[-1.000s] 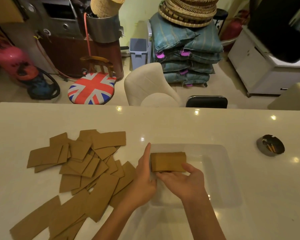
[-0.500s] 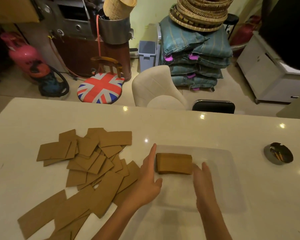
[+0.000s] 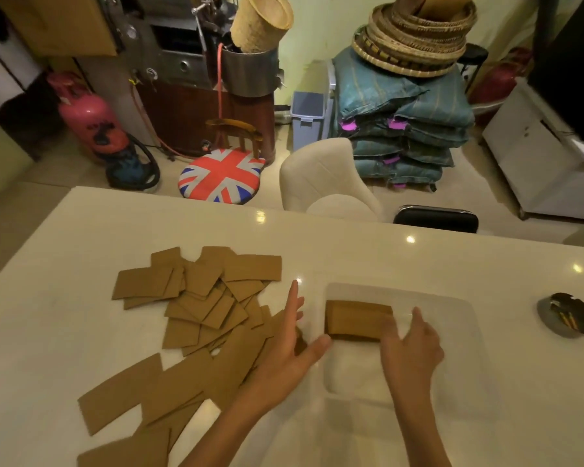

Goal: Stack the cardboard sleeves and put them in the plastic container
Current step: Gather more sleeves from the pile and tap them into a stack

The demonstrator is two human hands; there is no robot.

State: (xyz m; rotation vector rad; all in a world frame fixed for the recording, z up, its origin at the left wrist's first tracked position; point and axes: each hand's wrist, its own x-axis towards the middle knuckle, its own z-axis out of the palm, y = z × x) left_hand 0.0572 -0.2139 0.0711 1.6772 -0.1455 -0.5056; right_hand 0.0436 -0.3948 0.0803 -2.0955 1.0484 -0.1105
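Cardboard sleeves (image 3: 358, 320) sit stacked inside the clear plastic container (image 3: 452, 318) on the white counter (image 3: 385, 257). My right hand (image 3: 410, 348) rests spread at the stack's right end, gripping nothing. My left hand (image 3: 294, 345) hovers spread, empty, beside the container, near the loose sleeves (image 3: 196, 315) scattered to the left.

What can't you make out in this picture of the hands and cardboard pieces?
All in the head view:
- Number of sleeves in the stack of cardboard sleeves: too thin to count.
- Loose cardboard sleeves at the bottom: cut off by the frame edge.
- Left hand covers some sleeves.
- Contents of the small dark dish: too small.
- Plastic container near wall: washed out.
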